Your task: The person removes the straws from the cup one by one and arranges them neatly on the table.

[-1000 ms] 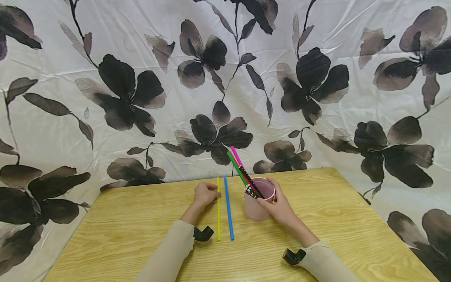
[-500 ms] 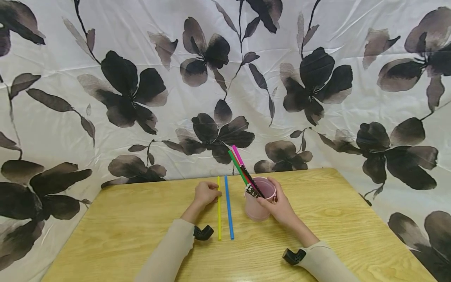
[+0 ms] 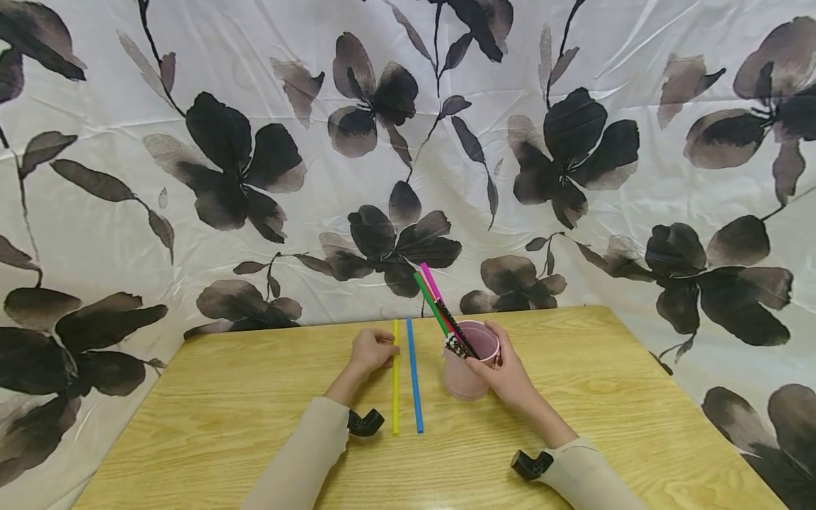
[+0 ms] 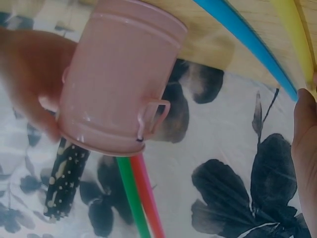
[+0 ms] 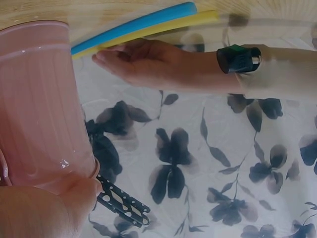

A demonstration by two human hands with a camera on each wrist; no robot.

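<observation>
My left hand (image 3: 372, 350) pinches a yellow straw (image 3: 396, 397) near its far end, thumb and finger meeting at it. Just right of it a blue straw (image 3: 415, 375) lies almost parallel on the table. My right hand (image 3: 510, 372) grips a pink pail (image 3: 460, 382) at its right side, thumb at the near rim. Out of the pail lean a green straw (image 3: 431, 303), a magenta straw (image 3: 428, 278), a red one mostly hidden, and black pieces with white dots (image 5: 121, 203), whose kind I cannot tell. Whether the pail touches the table is unclear.
The wooden table (image 3: 255, 411) ends at the back against a white cloth (image 3: 472, 191) with dark flowers. Black wrist devices sit on the left sleeve (image 3: 306, 446) and the right sleeve (image 3: 593, 467). A small wire handle (image 4: 161, 116) sticks out from the pail's side.
Both hands, the pail and the two straws on the table stay practically where they were. The head view has shifted slightly; the left wrist moved very slightly left.
</observation>
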